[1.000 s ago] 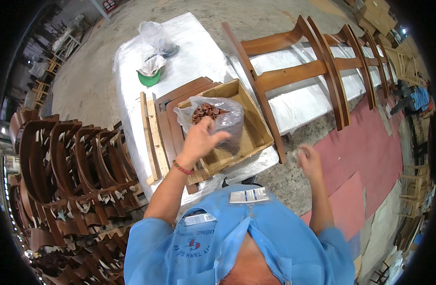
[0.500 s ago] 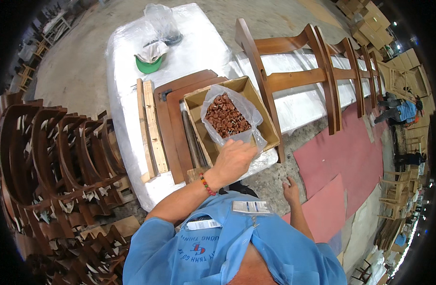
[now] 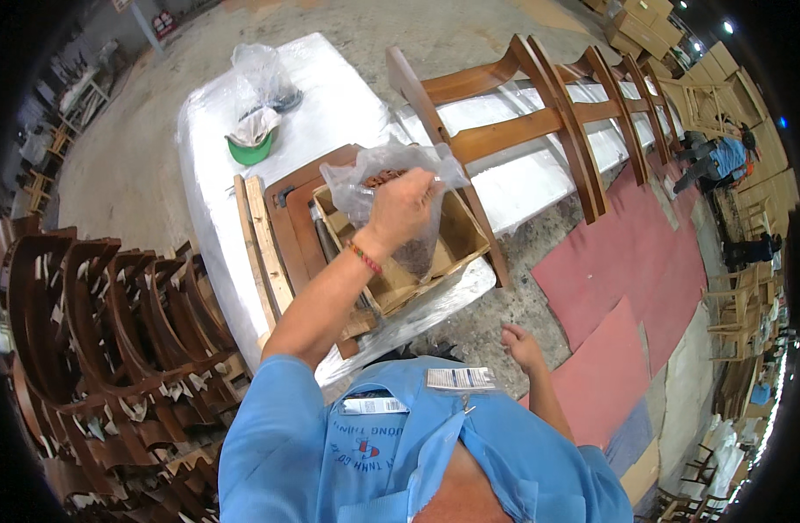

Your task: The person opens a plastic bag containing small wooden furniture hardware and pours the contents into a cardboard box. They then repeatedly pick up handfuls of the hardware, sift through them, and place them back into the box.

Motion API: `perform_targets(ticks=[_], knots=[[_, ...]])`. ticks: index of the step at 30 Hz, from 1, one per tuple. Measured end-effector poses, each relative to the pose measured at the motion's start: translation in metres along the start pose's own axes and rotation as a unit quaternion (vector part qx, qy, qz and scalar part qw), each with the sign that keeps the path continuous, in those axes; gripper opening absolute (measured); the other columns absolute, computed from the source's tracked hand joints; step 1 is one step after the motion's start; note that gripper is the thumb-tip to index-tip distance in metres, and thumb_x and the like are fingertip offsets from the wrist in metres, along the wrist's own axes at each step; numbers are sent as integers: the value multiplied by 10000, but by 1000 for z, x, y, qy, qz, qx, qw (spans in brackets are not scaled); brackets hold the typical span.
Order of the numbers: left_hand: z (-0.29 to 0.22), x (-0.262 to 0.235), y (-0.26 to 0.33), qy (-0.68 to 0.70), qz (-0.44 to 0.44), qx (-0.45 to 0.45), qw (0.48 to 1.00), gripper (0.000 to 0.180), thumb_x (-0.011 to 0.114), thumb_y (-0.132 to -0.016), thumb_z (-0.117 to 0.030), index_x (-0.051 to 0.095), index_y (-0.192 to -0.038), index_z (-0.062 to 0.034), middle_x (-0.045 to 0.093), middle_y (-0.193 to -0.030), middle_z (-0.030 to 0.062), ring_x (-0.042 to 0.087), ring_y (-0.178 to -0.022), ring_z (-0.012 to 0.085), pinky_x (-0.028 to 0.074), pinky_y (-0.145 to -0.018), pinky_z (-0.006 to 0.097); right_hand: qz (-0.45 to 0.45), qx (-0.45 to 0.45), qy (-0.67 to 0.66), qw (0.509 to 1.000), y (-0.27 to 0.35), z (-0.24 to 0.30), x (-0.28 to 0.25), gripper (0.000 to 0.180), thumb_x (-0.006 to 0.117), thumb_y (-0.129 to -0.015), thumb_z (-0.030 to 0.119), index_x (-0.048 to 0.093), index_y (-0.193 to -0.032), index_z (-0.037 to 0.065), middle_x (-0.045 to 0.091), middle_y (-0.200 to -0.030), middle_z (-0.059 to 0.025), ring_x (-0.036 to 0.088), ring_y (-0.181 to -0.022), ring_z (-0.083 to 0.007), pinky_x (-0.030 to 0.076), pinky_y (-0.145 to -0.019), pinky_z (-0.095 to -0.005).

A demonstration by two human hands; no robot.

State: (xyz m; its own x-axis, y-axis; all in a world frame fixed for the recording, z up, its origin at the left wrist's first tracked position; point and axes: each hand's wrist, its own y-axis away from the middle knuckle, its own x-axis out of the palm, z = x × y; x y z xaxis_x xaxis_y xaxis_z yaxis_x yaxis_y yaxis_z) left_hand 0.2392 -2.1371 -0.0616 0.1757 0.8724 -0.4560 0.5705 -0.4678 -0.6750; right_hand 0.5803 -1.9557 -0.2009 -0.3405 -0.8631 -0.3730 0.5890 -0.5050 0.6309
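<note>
Left hand now gripping plastic bag — lifted off box; right hand loosely open.

Near end of desk is crowded: open wooden box sits at the front corner, dark wood panels and pale slats packed just beside it on the left. Left hand with clear plastic bag fills the space over the box. Far end is roomier, only a green bowl there. Chair frames wall off the right side; stacked chair parts block the left. Right hand hangs over bare floor.
</note>
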Motion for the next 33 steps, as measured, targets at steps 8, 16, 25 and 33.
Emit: perform_targets(ticks=[8,16,25,33], knots=[[-79,-23,-109,-79,-91,45,992,152,604,-869,-144,610,-781,-20,578,-637,143,564,-572,293,437,-528,345,85,-125,-257,955,-26,59,-16,573,500,-942,437,426,-1364,57,515,-1295,-142,539,-1122,-248,473,-868,-390],[-264,-79,-186,-3,-89,113,990,283,557,-934,-223,655,-791,1,591,-582,47,531,-489,102,416,-475,234,297,-196,-570,740,-53,140,-1,744,437,-912,574,280,-1428,61,391,-1408,-156,468,-1218,-322,434,-967,-447],[-244,-67,-115,214,31,-92,972,234,568,-910,-199,667,-834,-1,601,-610,56,547,-509,84,439,-481,242,245,-137,-566,775,-25,82,0,725,432,-916,562,299,-1421,59,398,-1404,-158,461,-1224,-325,439,-962,-463],[-123,-39,-66,257,54,-267,927,298,555,-904,-206,641,-823,68,587,-628,67,576,-517,111,474,-473,260,177,-52,-577,796,-10,36,12,708,427,-919,552,316,-1414,58,404,-1400,-160,455,-1230,-328,444,-958,-476]])
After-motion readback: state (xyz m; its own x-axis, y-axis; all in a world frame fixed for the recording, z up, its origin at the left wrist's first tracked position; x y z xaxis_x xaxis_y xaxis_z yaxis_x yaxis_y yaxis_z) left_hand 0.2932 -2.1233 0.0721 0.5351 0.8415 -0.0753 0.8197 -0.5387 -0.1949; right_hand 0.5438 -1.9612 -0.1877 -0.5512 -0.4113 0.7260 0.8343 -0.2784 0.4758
